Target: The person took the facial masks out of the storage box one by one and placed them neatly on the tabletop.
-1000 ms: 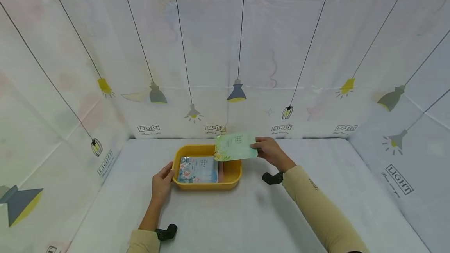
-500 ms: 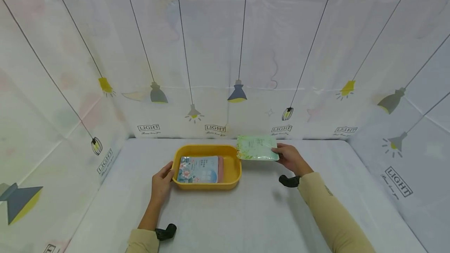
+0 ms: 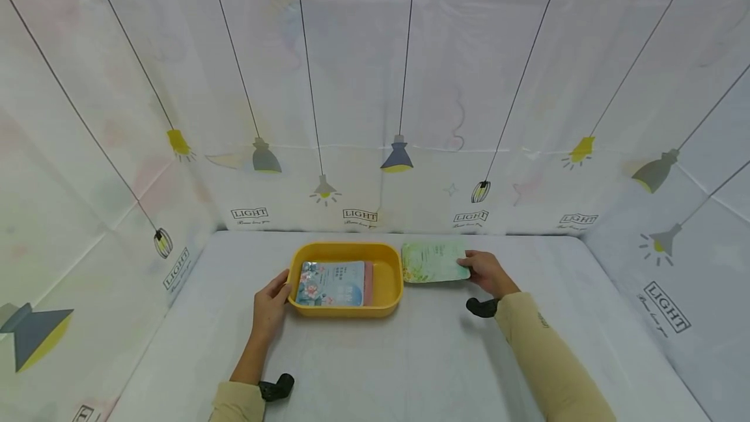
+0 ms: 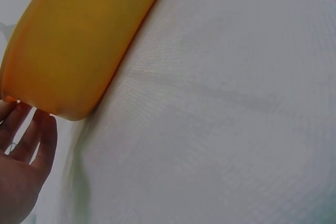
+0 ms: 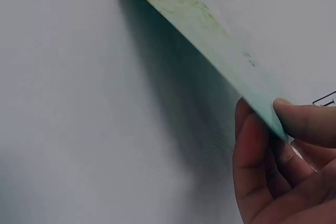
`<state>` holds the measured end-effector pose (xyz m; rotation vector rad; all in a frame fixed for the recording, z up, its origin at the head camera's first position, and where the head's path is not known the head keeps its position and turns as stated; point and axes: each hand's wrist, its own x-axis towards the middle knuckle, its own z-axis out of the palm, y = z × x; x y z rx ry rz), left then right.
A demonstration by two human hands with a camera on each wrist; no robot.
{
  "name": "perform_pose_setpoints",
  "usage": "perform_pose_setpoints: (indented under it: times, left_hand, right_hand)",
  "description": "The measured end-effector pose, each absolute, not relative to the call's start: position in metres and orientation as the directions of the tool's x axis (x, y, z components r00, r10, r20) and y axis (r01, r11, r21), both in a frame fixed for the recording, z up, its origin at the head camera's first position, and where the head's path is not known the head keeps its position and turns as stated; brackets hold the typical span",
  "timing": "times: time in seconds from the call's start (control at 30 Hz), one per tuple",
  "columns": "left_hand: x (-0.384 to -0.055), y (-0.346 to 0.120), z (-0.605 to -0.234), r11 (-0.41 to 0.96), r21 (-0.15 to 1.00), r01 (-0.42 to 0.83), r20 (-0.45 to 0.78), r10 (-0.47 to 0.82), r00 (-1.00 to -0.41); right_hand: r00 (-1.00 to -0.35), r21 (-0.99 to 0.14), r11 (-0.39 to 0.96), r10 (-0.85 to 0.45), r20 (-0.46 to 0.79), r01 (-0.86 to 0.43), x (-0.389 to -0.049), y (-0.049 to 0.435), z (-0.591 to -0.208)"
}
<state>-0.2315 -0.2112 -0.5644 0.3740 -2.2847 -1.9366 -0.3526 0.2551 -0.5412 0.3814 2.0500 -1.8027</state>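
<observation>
My right hand pinches the right edge of a flat, pale green packet printed with leaves and small lettering. In the right wrist view, the thumb lies on top of this packet and the fingers are beneath, with the packet sloping over the white cloth. Just left of it, in the head view, stands a yellow oblong tray. My left hand holds that tray's left end, fingertips at the rim in the left wrist view. Inside the tray lies a blue floral packet, overlapping a pink one.
A white cloth covers the table. Behind and on both sides rise pale fabric walls printed with hanging lamps. Black wrist bands sit at both cuffs.
My right hand has carried the green packet from above the tray to the right, then lowered it beside the tray. The left hand and tray have stayed put.
</observation>
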Motion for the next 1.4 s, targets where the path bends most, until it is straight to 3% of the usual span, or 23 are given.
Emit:
perform_pose_setpoints:
  times: [0.2,0.43,0.6,0.8,1.4]
  left_hand:
    - [-0.232,-0.211,-0.564,0.158,0.981,-0.113,-0.068,-0.267,-0.961]
    - [-0.232,-0.211,-0.565,0.165,0.98,-0.11,-0.063,-0.266,-0.962]
    - [-0.231,-0.212,-0.565,0.165,0.978,-0.126,-0.08,-0.263,-0.962]
    - [-0.231,-0.212,-0.563,0.164,0.978,-0.131,-0.085,-0.262,-0.961]
    - [-0.23,-0.21,-0.562,0.158,0.98,-0.119,-0.076,-0.258,-0.963]
  right_hand:
    - [-0.914,-0.859,0.33,0.029,-0.404,0.391,-0.35,0.252,-0.553]
    - [-0.937,-0.745,0.574,0.143,-0.318,0.34,-0.345,0.244,-0.548]
    - [-0.945,-0.674,0.675,0.116,-0.304,0.3,-0.343,0.244,-0.534]
    - [-0.95,-0.724,0.63,0.083,-0.3,0.283,-0.348,0.241,-0.509]
    - [-0.895,-0.848,0.438,-0.181,-0.408,0.298,-0.343,0.177,-0.46]
